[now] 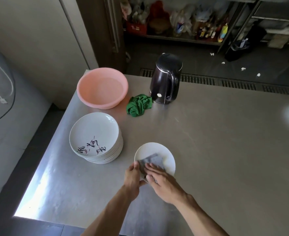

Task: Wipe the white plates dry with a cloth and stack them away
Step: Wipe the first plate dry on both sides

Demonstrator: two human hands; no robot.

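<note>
One tall stack of white ceramic plates (96, 138) left; one round white plate (168, 156) near right.
Left hand (133, 178) curls round its rim; right hand (163, 183), fingers flat, presses a grey square cloth (151, 161); a wet rim could slip.

A steel table (225, 150) is being occupied at upper centre by a pink basin (97, 103), a black kettle (165, 79) and, between them, a crumpled green cloth (138, 105). A stack of white plates (94, 130) is being borne at centre left. Whether the single plate (169, 160) at lower centre is being supported cannot be told.
</note>
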